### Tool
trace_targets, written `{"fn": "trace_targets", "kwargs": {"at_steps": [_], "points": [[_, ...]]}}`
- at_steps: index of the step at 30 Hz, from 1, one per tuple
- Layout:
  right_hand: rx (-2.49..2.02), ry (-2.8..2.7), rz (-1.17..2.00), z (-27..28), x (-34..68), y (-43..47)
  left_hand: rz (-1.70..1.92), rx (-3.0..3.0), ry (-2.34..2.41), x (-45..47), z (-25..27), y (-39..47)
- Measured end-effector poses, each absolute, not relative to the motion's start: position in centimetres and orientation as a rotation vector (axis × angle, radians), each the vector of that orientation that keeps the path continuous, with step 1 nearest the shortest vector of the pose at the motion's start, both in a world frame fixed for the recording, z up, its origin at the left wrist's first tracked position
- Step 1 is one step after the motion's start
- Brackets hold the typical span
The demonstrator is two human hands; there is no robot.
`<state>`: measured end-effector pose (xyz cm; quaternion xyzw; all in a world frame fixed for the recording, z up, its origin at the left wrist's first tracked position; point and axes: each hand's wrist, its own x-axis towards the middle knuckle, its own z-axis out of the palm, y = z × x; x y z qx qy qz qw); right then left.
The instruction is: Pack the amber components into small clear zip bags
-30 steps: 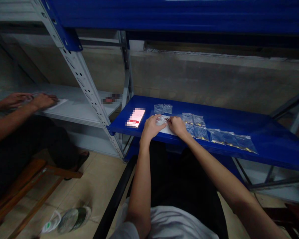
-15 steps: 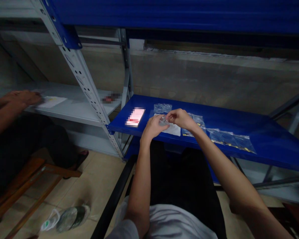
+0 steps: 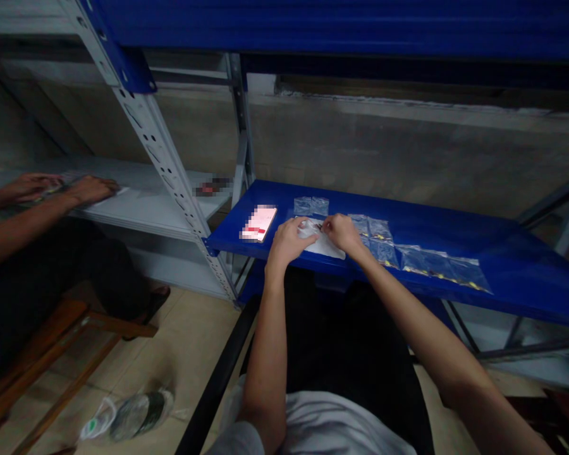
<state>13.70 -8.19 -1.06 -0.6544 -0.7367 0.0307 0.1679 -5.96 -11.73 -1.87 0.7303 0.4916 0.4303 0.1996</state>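
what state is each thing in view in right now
Thin white sheet, on the blue metal shelf, partly covered
Bare left hand, curved, thumb apart from fingers, over the sheet
Bare right hand, fingers bent in, grip unclear
Clear plastic bags with yellow bits, lying flat, seals too small to read
Thin rectangular phone, screen lit, lying flat
Clear plastic bottle, on its side on the floor

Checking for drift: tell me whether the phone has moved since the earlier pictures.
No; judged against the blue shelf, the phone hasn't shifted.
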Motion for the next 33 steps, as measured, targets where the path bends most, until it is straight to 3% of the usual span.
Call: {"fn": "trace_targets", "kwargs": {"at_steps": [14, 25, 29, 33], "points": [[-1.867, -2.143, 0.008, -2.2, 13.6, -8.1, 1.186, 1.973, 1.371, -6.5, -2.1, -11.7], [-1.335, -2.067, 0.485, 2.7, 14.4, -9.9, 1.158, 1.956, 1.194, -5.7, -1.9, -11.7], [-1.248, -2.124, 0.527, 3.0, 14.7, -9.9, 1.166, 1.973, 1.179, -5.6, -1.9, -11.8], [-1.458, -2.035, 0.399, 1.8, 15.8, -8.7, 1.173, 1.962, 1.223, -5.7, -1.9, -11.8]]}}
